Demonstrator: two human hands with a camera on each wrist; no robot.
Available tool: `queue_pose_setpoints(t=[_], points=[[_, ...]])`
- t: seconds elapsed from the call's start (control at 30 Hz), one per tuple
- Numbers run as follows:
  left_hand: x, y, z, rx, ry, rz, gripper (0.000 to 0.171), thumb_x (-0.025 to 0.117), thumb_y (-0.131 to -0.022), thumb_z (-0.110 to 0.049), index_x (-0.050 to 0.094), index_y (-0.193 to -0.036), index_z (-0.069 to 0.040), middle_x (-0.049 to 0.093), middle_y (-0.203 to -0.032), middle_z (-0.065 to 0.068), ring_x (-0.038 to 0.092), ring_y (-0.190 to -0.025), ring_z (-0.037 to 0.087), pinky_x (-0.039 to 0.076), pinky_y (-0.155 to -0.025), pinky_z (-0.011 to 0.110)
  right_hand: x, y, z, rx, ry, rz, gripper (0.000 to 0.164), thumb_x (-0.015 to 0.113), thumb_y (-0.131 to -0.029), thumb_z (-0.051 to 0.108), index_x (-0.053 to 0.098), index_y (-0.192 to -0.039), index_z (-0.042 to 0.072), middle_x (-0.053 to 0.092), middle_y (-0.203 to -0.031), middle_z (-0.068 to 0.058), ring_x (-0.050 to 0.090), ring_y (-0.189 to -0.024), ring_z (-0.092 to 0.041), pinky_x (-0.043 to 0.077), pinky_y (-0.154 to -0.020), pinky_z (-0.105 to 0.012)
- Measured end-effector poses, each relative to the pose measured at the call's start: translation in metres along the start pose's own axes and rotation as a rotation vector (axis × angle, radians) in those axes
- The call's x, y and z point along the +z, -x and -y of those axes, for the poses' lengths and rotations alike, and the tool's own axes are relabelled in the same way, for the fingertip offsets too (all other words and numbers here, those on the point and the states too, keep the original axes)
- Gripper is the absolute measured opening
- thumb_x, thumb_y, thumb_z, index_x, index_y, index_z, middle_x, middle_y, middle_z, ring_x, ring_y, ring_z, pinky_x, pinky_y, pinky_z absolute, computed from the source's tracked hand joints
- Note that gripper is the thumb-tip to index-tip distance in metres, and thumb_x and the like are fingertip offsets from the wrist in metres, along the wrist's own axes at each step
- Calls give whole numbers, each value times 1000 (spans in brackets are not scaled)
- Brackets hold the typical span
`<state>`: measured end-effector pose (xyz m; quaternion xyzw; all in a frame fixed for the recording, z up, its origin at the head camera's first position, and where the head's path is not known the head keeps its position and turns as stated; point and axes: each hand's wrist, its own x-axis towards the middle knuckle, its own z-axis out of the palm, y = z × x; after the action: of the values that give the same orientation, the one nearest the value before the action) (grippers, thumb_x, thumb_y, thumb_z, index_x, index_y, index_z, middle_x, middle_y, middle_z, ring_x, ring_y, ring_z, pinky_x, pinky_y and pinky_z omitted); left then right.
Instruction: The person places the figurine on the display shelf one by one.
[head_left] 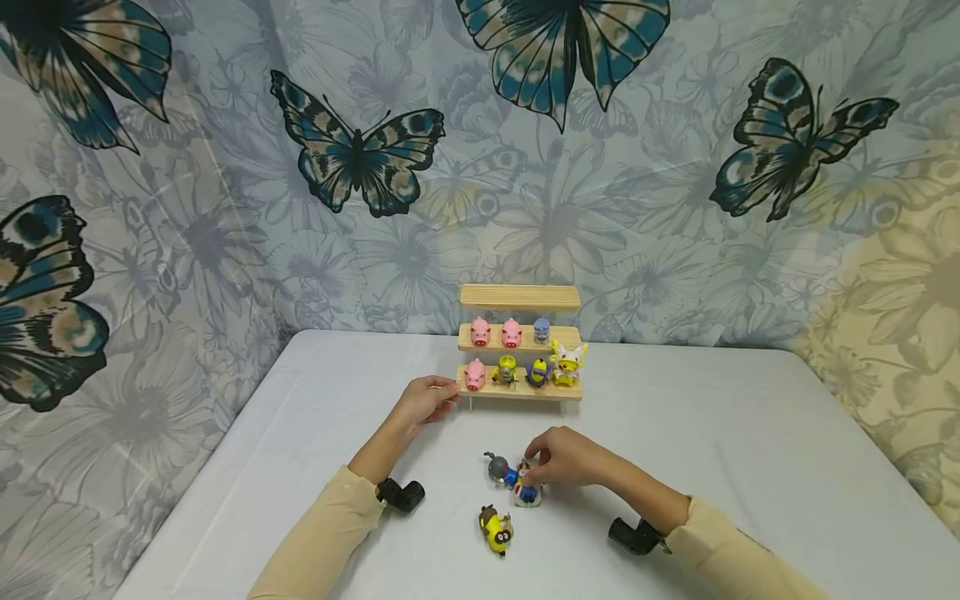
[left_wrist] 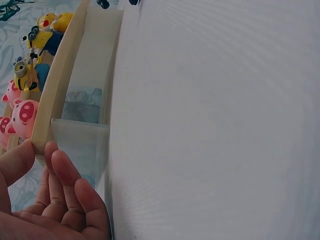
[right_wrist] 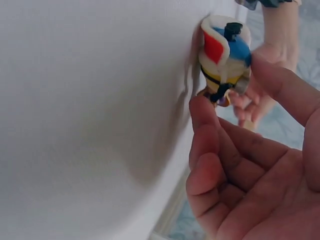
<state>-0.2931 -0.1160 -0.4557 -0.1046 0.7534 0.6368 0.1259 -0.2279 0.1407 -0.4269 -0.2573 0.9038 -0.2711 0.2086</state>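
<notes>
My left hand holds the left end of the lowest tier of a wooden display shelf; thumb and fingertips meet at its corner in the left wrist view. My right hand grips a small minion figurine with a white, red-lined cape, thumb on one side and fingertips on the other. This figurine is low over the white table or on it; I cannot tell which. Just left of it lies a grey-headed figurine with a blue body. A yellow minion figurine lies nearer to me.
On the lowest tier stand a pink pig, two minions and a yellow figure with white ears. The middle tier carries two pigs and a blue-capped figure. Behind the white table hangs a butterfly-patterned cloth.
</notes>
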Motion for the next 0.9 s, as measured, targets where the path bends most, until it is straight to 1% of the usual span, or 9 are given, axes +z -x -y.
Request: queue_pose_setpoints(t=[0.2,0.33,0.43,0.5,0.6,0.7,0.9], points=[[-1,0,-1,-3,-2,-7,25,64,-94,-20,65,-113,-5,72,-87,3,59,-64,5,47,-60,21,3,-3,-1,14,-34,-2,30,79,-80,22,73,-101,1,63,-72,3,49,-65,-9,37,-57,-21],[-1,-1,-1,0,-6,-1,25,64,-94,-20,64,-114,-4,71,-88,3,59,-64,5,46,-60,21,4,-3,-1,58,-76,-3,29,79,-79,22,73,-100,2,62,-71,3,49,-65,-10,37,-57,-22],[0,-2,1,-5,-7,6,26,64,-94,-21,64,-114,-4,72,-91,4,58,-64,5,46,-60,21,6,-3,-2,96,-129,7,29,79,-79,21,73,-101,3,61,-71,3,48,-64,-10,36,-58,-23],[0,-2,1,-6,-6,7,26,65,-94,-22,64,-114,-5,72,-92,5,59,-65,5,46,-60,21,6,-3,-2,106,-163,18,30,79,-79,20,72,-103,4,59,-70,3,47,-63,-10,35,-57,-23],[0,-1,1,-4,-1,4,25,65,-94,-22,64,-113,-4,72,-92,6,59,-65,5,46,-60,21,6,-3,-3,94,-207,30,32,79,-79,19,70,-106,4,56,-68,3,45,-61,-11,33,-56,-23],[0,0,0,-2,4,1,24,64,-94,-20,64,-112,-4,72,-91,5,60,-66,5,46,-60,21,6,-3,-4,68,-225,37,33,79,-79,19,69,-106,3,55,-67,3,44,-60,-11,32,-55,-23],[0,2,-2,-3,-2,0,24,64,-95,-21,65,-112,-5,72,-90,4,61,-67,6,47,-61,21,8,-3,-4,46,-256,47,33,79,-79,19,68,-106,3,59,-69,3,46,-61,-10,35,-56,-23]])
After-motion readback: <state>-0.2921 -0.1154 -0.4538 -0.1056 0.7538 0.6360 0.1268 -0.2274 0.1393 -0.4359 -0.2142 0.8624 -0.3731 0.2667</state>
